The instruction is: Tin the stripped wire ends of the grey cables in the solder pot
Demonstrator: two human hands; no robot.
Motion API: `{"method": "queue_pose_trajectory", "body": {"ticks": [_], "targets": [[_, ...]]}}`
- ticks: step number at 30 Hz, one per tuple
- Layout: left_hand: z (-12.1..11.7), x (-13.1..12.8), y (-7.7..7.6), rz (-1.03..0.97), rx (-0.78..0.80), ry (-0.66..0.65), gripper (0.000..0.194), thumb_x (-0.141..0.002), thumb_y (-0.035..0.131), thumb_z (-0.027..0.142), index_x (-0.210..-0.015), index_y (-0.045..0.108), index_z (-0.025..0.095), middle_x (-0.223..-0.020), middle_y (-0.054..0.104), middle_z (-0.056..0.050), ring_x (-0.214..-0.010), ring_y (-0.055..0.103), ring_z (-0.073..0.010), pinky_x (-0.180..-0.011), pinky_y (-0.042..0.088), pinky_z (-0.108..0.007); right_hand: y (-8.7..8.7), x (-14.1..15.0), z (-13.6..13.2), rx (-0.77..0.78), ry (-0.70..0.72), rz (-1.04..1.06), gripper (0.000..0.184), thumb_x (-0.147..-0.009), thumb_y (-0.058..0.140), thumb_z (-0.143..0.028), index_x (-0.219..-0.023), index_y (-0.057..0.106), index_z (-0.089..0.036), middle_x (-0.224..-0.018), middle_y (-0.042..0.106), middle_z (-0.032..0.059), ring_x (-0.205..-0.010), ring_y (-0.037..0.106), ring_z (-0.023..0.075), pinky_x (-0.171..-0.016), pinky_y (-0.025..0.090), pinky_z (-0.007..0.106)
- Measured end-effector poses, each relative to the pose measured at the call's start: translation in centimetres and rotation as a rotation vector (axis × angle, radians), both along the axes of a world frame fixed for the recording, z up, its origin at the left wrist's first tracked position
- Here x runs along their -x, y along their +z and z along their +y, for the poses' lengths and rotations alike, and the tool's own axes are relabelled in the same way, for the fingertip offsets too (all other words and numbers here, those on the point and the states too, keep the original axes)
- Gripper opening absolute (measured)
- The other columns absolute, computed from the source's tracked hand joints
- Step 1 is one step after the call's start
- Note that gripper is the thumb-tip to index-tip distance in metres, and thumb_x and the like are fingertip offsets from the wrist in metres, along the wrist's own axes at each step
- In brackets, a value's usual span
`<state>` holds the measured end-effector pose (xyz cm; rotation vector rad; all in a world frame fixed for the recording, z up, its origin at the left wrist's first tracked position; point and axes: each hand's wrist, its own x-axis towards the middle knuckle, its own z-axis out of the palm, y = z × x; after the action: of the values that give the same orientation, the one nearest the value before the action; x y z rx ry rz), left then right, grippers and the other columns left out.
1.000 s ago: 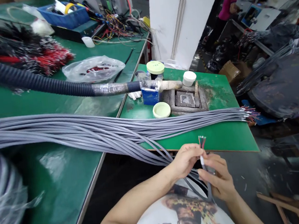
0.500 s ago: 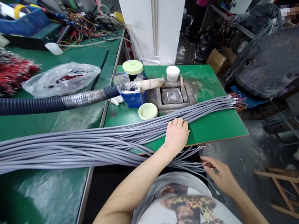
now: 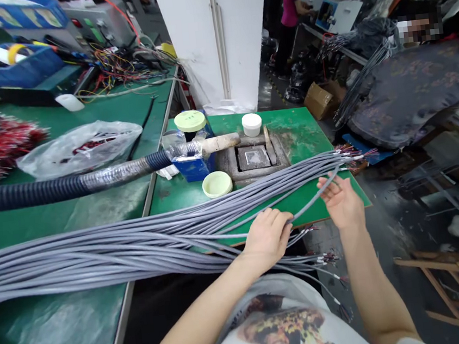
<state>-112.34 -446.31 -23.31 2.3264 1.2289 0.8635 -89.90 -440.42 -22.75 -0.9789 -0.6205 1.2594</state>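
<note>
Many long grey cables (image 3: 111, 256) run from the left bench to the right, split into an upper and a lower group. My left hand (image 3: 267, 236) lies across them, fingers closed on a single grey cable (image 3: 309, 204) that slants up to the right. Near that cable's far end is my right hand (image 3: 344, 203), palm turned up and fingers loosely curled about it. Just beyond, the upper group's stripped ends (image 3: 353, 153) show thin coloured wires. Lower cable ends (image 3: 329, 258) hang past the board's front edge by my shirt.
A solder-pot-like square block (image 3: 255, 158) is set in the green board (image 3: 307, 131). Around it stand a white tub (image 3: 252, 125), a pale lid (image 3: 216, 185) and a blue box (image 3: 194, 167) below a ribbed hose (image 3: 122, 169). A wooden stool (image 3: 441, 275) stands at right.
My right hand has risen from the lower cable ends to the upper group, bringing one cable up. My left hand now grips that cable. The view has shifted slightly.
</note>
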Motion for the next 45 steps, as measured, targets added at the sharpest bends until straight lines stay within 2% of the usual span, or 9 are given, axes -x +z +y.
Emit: {"method": "queue_pose_trajectory", "body": {"ticks": [5, 9, 12, 16, 22, 28, 36, 42, 45], "targets": [[-1.5, 0.6, -1.0, -0.133, 0.179, -0.090, 0.019, -0.091, 0.048, 0.026, -0.100, 0.062, 0.016, -0.088, 0.065, -0.007, -0.083, 0.054, -0.0198, -0.077, 0.042, -0.035, 3.2, -0.2, -0.4, -0.266, -0.276, -0.305, 0.031, -0.088, 0.054, -0.037, -0.110, 0.061, -0.017, -0.056, 0.059, -0.0049, -0.041, 0.050, 0.0081, -0.048, 0.046, 0.022], [-1.0, 1.0, -0.4, -0.563, 0.415, 0.000, 0.025, -0.088, 0.056, 0.033, -0.105, 0.065, 0.017, -0.088, 0.065, -0.006, -0.085, 0.057, -0.0172, -0.080, 0.044, -0.031, 3.7, 2.5, -4.5, -0.149, 0.135, -0.743, 0.030, -0.091, 0.051, -0.035, -0.111, 0.062, -0.017, -0.050, 0.053, -0.0060, -0.034, 0.038, 0.0059, -0.037, 0.032, 0.019], [-0.7, 1.0, 0.6, -0.855, 0.641, 0.067, 0.028, -0.083, 0.062, 0.038, -0.100, 0.069, 0.016, -0.079, 0.065, -0.004, -0.074, 0.058, -0.0146, -0.071, 0.045, -0.027, 3.1, 4.2, -7.0, -0.104, 0.467, -1.005, 0.032, -0.092, 0.048, -0.033, -0.116, 0.061, -0.017, -0.056, 0.056, -0.0039, -0.040, 0.044, 0.0062, -0.042, 0.035, 0.019], [-0.7, 0.9, 1.1, -1.186, 0.890, 0.083, 0.030, -0.072, 0.073, 0.040, -0.087, 0.070, 0.014, -0.073, 0.067, -0.003, -0.064, 0.059, -0.0119, -0.066, 0.047, -0.025, 2.2, 5.6, -8.1, -0.192, 0.609, -1.143, 0.031, -0.094, 0.045, -0.030, -0.117, 0.061, -0.018, -0.058, 0.057, -0.0036, -0.052, 0.052, 0.0086, -0.055, 0.040, 0.020], [-0.7, 0.7, 0.6, -1.380, 0.922, 0.134, 0.028, -0.066, 0.078, 0.037, -0.066, 0.065, 0.012, -0.072, 0.067, -0.003, -0.063, 0.060, -0.0103, -0.069, 0.049, -0.025, 1.8, 6.2, -7.4, -0.168, 0.712, -1.100, 0.031, -0.095, 0.042, -0.033, -0.112, 0.063, -0.018, -0.055, 0.056, -0.0028, -0.048, 0.051, 0.0099, -0.049, 0.038, 0.021], [-0.7, 0.8, 0.2, -1.417, 0.902, 0.130, 0.028, -0.064, 0.079, 0.035, -0.066, 0.065, 0.012, -0.079, 0.067, -0.004, -0.067, 0.059, -0.0103, -0.070, 0.048, -0.025, 2.2, 7.0, -6.6, -0.082, 0.697, -0.972, 0.031, -0.092, 0.047, -0.039, -0.081, 0.066, -0.017, -0.049, 0.055, -0.0021, -0.042, 0.048, 0.0089, -0.044, 0.037, 0.020], [-1.4, 2.9, -0.9, -1.352, 0.932, -0.160, 0.030, -0.067, 0.078, 0.040, -0.070, 0.067, 0.012, -0.064, 0.057, -0.002, -0.056, 0.052, -0.0094, -0.060, 0.043, -0.024, 0.6, 8.3, -7.0, 0.208, 1.191, -0.073, 0.045, -0.081, 0.056, -0.055, -0.079, 0.067, -0.011, -0.043, 0.058, 0.0022, -0.031, 0.047, 0.0126, -0.037, 0.040, 0.024], [-2.1, 3.4, -2.1, -1.384, 0.680, 0.237, 0.023, -0.067, 0.078, 0.033, -0.074, 0.066, 0.015, -0.065, 0.056, 0.002, -0.054, 0.044, -0.0060, -0.055, 0.038, -0.019, -0.9, 11.0, -7.6, 0.061, 0.841, -0.159, 0.032, -0.082, 0.061, -0.044, -0.071, 0.064, -0.014, -0.039, 0.053, -0.0019, -0.031, 0.040, 0.0075, -0.039, 0.033, 0.020], [-2.6, 3.7, -1.8, -1.298, 0.476, 0.356, 0.018, -0.070, 0.076, 0.031, -0.074, 0.068, 0.016, -0.065, 0.056, 0.001, -0.056, 0.045, -0.0072, -0.055, 0.038, -0.019, -1.2, 11.4, -7.5, 0.046, 0.796, -0.284, 0.030, -0.084, 0.058, -0.041, -0.072, 0.063, -0.015, -0.042, 0.055, -0.0016, -0.033, 0.040, 0.0075, -0.038, 0.031, 0.020]]}}
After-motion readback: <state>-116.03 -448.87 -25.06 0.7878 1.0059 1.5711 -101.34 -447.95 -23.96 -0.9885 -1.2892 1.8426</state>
